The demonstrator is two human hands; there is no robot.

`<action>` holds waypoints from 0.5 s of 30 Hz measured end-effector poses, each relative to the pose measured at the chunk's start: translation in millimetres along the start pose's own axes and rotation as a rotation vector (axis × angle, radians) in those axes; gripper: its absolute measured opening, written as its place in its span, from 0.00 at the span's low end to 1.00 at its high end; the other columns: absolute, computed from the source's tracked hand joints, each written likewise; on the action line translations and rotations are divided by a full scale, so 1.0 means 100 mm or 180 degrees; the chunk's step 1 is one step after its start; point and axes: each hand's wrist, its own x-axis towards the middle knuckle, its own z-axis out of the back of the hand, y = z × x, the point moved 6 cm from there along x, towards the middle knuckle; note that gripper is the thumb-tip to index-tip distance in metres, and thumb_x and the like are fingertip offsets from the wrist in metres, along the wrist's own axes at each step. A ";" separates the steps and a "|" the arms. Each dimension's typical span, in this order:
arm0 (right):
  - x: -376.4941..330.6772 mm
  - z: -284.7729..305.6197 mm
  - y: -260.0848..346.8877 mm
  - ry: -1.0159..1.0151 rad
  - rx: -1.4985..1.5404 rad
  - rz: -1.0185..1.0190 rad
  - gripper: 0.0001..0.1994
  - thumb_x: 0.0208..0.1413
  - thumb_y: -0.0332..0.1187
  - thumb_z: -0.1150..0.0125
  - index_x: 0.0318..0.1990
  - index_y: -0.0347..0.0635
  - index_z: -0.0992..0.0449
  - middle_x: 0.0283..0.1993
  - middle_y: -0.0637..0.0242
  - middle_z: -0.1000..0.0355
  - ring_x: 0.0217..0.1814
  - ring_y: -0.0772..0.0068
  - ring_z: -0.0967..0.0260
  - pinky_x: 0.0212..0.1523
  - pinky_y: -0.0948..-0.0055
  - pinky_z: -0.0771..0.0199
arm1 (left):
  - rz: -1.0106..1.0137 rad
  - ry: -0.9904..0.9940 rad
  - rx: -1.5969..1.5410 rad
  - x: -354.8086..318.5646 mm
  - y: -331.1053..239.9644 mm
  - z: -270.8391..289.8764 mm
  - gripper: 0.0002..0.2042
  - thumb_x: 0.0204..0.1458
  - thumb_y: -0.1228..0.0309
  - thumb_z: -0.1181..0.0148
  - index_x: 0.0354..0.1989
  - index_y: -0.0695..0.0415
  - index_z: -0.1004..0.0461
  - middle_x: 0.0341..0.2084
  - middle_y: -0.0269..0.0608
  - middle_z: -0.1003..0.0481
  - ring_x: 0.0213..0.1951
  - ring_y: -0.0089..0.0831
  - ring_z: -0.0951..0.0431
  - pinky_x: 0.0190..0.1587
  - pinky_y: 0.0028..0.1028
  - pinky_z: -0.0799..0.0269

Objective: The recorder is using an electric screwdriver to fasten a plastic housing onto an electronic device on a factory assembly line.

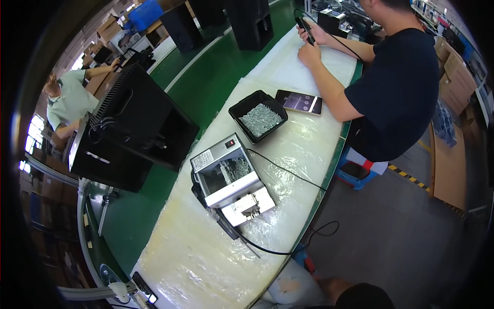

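Neither of my hands shows; at the lower edge there is only part of my lap in light trousers [296, 286] and a dark sleeve [365, 297]. Mid-table stands a silver screw feeder [239, 193] with an open top, loose screws inside and a red switch. Beside its left side lies a black electric screwdriver [226, 225], its thin bit pointing toward the table's near side and its cable running off the right edge. Behind the feeder, a black plastic bin [246, 98] holds many small silver screws [261, 119]. A phone [299, 102] with a lit screen lies right of the bin.
A co-worker in a dark shirt [396, 87] at the far right holds another screwdriver [305, 31]. Large black cabinets [139, 123] stand on the green surface to the left, with a second person [72, 103] behind them. A cable [288, 172] crosses the plastic-covered table [190, 262].
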 end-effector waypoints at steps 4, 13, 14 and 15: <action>0.75 0.38 1.21 -0.0210 -0.0102 -0.0035 0.13 0.51 0.35 0.49 0.32 0.38 0.21 0.36 0.47 0.24 0.38 0.45 0.25 0.36 0.53 0.26 | 0.0119 -0.0219 -0.0107 -0.03 -0.02 -0.05 0.21 0.45 0.67 0.44 0.50 0.60 0.30 0.51 0.56 0.33 0.57 0.57 0.38 0.62 0.60 0.52; 1.18 1.29 2.94 -0.0784 0.0026 0.0034 0.14 0.50 0.37 0.50 0.34 0.38 0.21 0.39 0.45 0.25 0.42 0.44 0.27 0.41 0.53 0.27 | 0.0108 -0.0359 -0.0109 -0.05 -0.09 0.07 0.22 0.47 0.69 0.46 0.53 0.61 0.32 0.57 0.58 0.38 0.60 0.59 0.41 0.63 0.60 0.54; 1.19 1.36 2.97 -0.0879 0.0098 0.0091 0.15 0.50 0.38 0.50 0.34 0.38 0.21 0.40 0.45 0.26 0.43 0.44 0.27 0.43 0.53 0.27 | 0.0090 -0.0380 -0.0108 -0.02 -0.08 0.08 0.22 0.47 0.69 0.46 0.53 0.61 0.32 0.57 0.58 0.38 0.60 0.59 0.41 0.63 0.60 0.54; 1.19 1.41 2.98 -0.0975 0.0169 0.0144 0.15 0.50 0.39 0.50 0.35 0.38 0.21 0.42 0.45 0.26 0.45 0.44 0.28 0.46 0.53 0.28 | 0.0041 -0.0418 -0.0086 0.01 -0.05 0.09 0.22 0.48 0.69 0.47 0.53 0.62 0.32 0.57 0.59 0.38 0.61 0.58 0.41 0.63 0.59 0.54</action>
